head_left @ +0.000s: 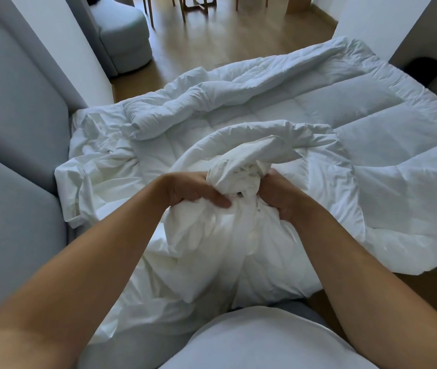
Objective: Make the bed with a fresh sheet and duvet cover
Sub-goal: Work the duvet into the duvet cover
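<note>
Gripping what, on the head view? asks one.

The same bundle, says the other. The left hand [193,193] and the right hand [283,198] are both clenched round a twisted wad of white duvet cover [234,171], which stands up between them. The rest hangs below their wrists.

And the duvet?

The quilted duvet [345,115] is spread over the bed [65,193] beyond both hands, one fold curling up just behind the wad. A crumpled sheet [100,155] lies left of the left hand, against a grey padded panel [12,123].

How will it handle?

Light but bulky, I'd judge: soft, limp, nothing to break. Smooth cloth slips through loose fingers, so take it at a corner, with cover and filling pinched together. Whether a duvet corner sits inside that wad, I cannot tell.
</note>
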